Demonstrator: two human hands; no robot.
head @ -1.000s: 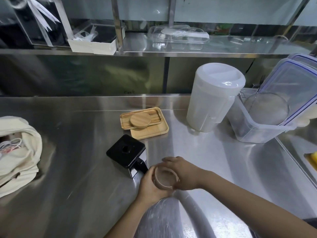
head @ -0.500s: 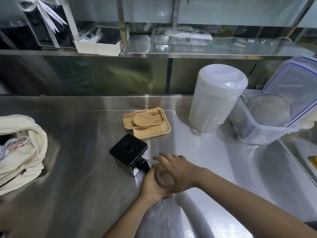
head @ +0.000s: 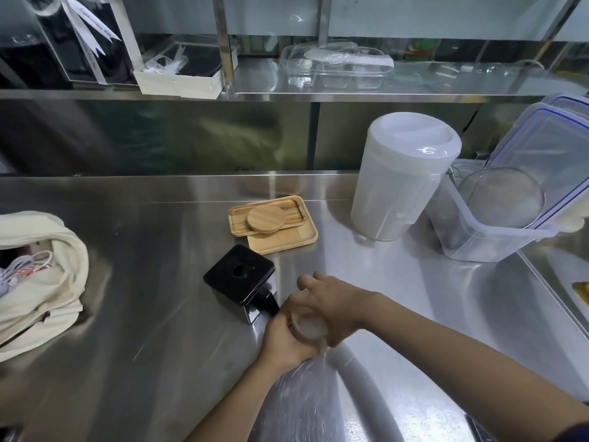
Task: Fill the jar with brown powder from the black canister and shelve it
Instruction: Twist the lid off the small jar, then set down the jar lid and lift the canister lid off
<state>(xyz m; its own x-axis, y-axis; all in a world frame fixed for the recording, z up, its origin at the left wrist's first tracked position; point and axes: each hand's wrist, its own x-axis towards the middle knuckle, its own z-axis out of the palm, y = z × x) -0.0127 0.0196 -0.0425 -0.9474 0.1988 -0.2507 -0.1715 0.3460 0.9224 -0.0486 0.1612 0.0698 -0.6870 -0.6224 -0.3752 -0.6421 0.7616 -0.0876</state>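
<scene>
A small clear glass jar (head: 307,325) is held tilted just above the steel counter, near its front edge. My left hand (head: 282,342) wraps it from the left and below. My right hand (head: 338,303) lies over its top and right side, palm on the rim and fingers spread toward the back. The black canister (head: 239,277), with a square black lid and a hole in the middle, stands touching distance to the left of the jar. A round wooden lid (head: 266,220) rests on stacked bamboo trays (head: 287,242) behind it. The steel shelf (head: 318,89) runs above the counter.
A tall white pitcher (head: 401,177) and a clear plastic box (head: 490,240) holding a strainer stand at the back right. A cream cloth bag (head: 44,282) lies at the left. Clear plastic film (head: 299,397) and a pale tube (head: 363,381) lie under my wrists.
My right hand has slid from the jar's right rim across its mouth, fingers now spread. The jar has tilted slightly; my left hand keeps its hold.
</scene>
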